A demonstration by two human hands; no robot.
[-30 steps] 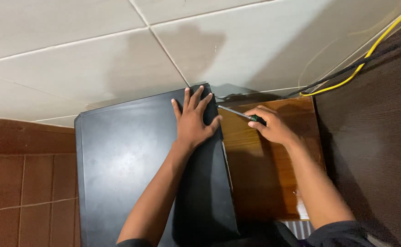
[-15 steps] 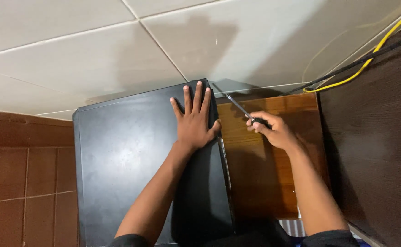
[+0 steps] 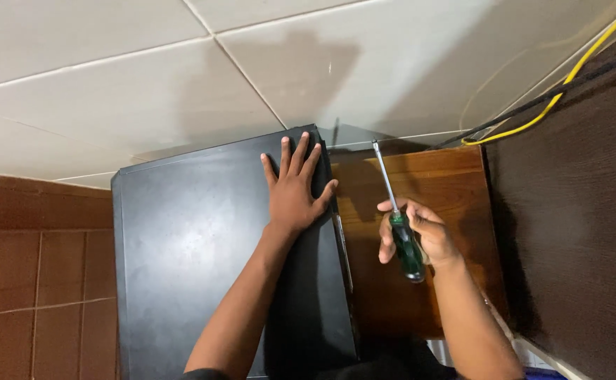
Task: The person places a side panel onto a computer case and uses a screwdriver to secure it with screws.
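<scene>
A person's left hand (image 3: 295, 190) lies flat and fully spread, palm down, on the top panel of a black case (image 3: 188, 246), its fingertips near the panel's far right corner and its thumb reaching toward the right edge; it grips nothing. The right hand (image 3: 417, 232) is curled loosely around the green handle of a screwdriver (image 3: 396, 211), whose slim metal shaft points up and away, its tip near the far edge of a brown wooden surface (image 3: 448, 183) that stands just beside the case on the right. The tool is held above the wood, apart from the case, and whether its tip touches anything cannot be told. The case stands upright against pale floor tiles (image 3: 146, 84), with reddish-brown tiles (image 3: 34, 267) to its left. A yellow cable (image 3: 554, 98) and a black cable (image 3: 533, 105) run together across the upper right corner, along the edge of a dark brown textured panel (image 3: 575, 232) that fills the right side of the view. Both forearms reach in from the bottom of the frame.
</scene>
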